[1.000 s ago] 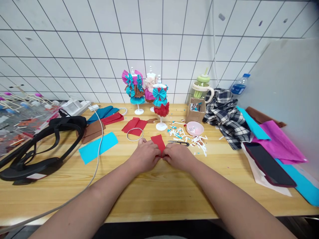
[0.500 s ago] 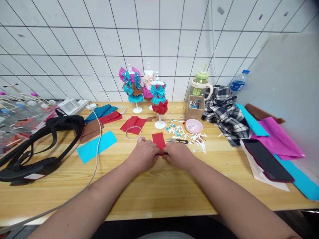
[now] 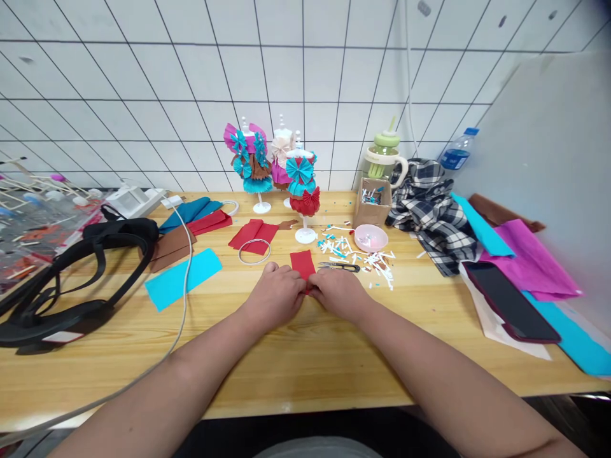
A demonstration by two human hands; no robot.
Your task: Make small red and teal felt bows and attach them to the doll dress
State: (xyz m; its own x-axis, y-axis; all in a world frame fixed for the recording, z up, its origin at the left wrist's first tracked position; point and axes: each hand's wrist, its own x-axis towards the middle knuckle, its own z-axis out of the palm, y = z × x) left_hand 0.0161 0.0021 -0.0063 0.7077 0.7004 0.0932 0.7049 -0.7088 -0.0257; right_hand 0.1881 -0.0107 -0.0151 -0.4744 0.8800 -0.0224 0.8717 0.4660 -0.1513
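Observation:
A small strip of red crepe paper (image 3: 302, 262) lies on the table in front of me, its near end pinched between both hands. My left hand (image 3: 278, 291) is closed at the strip's left side, fingers curled. On the other side my right hand (image 3: 340, 292) is also closed, fingertips on the same near edge. The hands almost touch, and they hide the pinched end. Just beyond my right hand lie black thread snips (image 3: 340, 267). A thin white ring of wire or cord (image 3: 254, 252) rests past my left hand, over the edge of folded red paper (image 3: 252, 234).
Paper-dressed mini mannequins (image 3: 301, 191) stand at the back. Paper scraps (image 3: 344, 246) surround a pink bowl (image 3: 371, 238) near a cardboard box (image 3: 372, 202). To the right are a plaid cloth (image 3: 432, 210) and a phone (image 3: 510, 302); to the left, a black headset (image 3: 109, 299) and a cable (image 3: 184, 305).
The hands keep their pinch on the red paper and have barely shifted. The whole view has moved slightly.

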